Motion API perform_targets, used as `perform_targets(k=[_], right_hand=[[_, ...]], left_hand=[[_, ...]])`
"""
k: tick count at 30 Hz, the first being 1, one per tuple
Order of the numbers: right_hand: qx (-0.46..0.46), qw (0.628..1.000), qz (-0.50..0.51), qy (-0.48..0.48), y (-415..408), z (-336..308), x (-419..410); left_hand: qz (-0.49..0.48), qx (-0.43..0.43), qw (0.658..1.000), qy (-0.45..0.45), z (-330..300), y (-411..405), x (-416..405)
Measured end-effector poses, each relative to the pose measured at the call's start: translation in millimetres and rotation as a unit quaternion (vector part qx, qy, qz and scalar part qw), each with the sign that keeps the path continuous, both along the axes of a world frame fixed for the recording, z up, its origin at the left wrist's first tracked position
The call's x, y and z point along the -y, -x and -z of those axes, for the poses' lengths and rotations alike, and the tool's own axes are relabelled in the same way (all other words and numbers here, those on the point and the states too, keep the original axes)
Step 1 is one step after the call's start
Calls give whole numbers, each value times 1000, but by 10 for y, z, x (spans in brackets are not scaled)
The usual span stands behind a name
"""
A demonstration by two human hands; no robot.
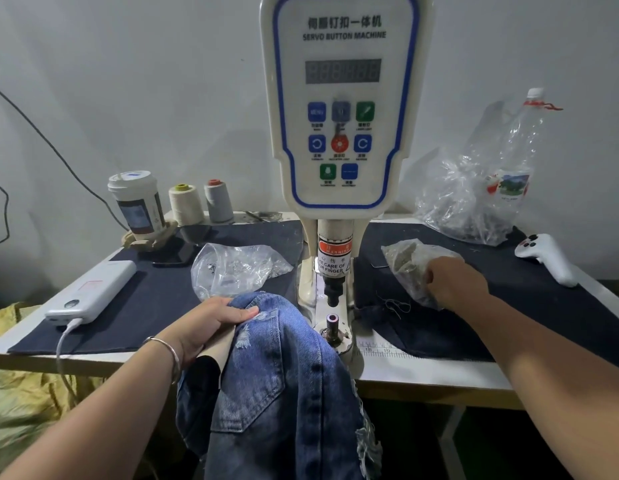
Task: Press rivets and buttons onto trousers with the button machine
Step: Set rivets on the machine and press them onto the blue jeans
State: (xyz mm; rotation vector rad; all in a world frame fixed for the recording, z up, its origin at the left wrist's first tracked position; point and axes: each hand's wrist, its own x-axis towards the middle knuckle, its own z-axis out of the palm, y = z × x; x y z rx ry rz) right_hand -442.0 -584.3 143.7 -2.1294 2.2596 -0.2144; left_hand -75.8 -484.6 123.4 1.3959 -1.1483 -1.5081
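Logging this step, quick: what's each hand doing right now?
Left hand: grips the jeans.
Right hand: in the plastic bag; fingers hidden, cannot tell.

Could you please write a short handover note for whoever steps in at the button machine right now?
Left hand: grips the waist end of the jeans, just left of the lower die.
Right hand: reaches into the small plastic bag right of the machine, fingers hidden inside it.
Button machine: display blank; nothing sits between punch and die.
A second clear bag of small metal parts lies left of the machine.
Done: no pressed rivet or button visible on the denim.
Left: take a piece, load it, slide the fabric onto the die, press.
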Motion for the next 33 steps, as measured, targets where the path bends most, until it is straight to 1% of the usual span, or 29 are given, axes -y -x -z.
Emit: perform_targets(k=[4, 7, 9, 10, 11, 12, 13, 15, 20, 23, 25, 28, 31, 32, 33], right_hand=[[-5, 994, 51, -97, -49, -33, -7], [1, 995, 45, -90, -37, -79, 41], [29, 990, 70, -122, -27, -103, -1], [43, 991, 72, -109, -15, -82, -41], [48, 995, 61, -56, -12, -44, -63], [56, 997, 49, 15, -3, 13, -105], [70, 993, 44, 78, 6, 62, -156], [107, 980, 45, 160, 36, 153, -233], [221, 938, 24, 266, 73, 313, -397], [262, 916, 49, 301, 95, 325, -491], [332, 888, 66, 311, 92, 275, -566], [489, 820, 42, 296, -5, 181, -727], [644, 732, 13, 223, -248, 144, -924], [676, 712, 5, 191, -333, 157, -984], [691, 704, -5, 161, -413, 175, -1041]], left_hand=[[-1, 8, 1000, 3, 10, -13, 9], [-3, 8, 1000, 2, 24, -16, 14], [-4, 3, 1000, 3, 33, -18, 15], [-4, 0, 1000, 5, 41, -22, 18], [-3, -2, 1000, 6, 47, -32, 23], [-1, -3, 1000, 7, 53, -39, 29], [1, -3, 1000, 6, 55, -49, 34], [4, -2, 1000, 0, 58, -65, 43], [10, 0, 1000, -4, 57, -61, 45], [9, 4, 1000, -2, 47, -58, 37], [5, 5, 1000, -5, 41, -57, 34], [5, -2, 1000, -11, 33, -51, 29], [5, -5, 1000, -11, 32, -49, 27], [4, -3, 1000, -10, 33, -49, 24], [4, -2, 1000, -9, 35, -51, 21]])
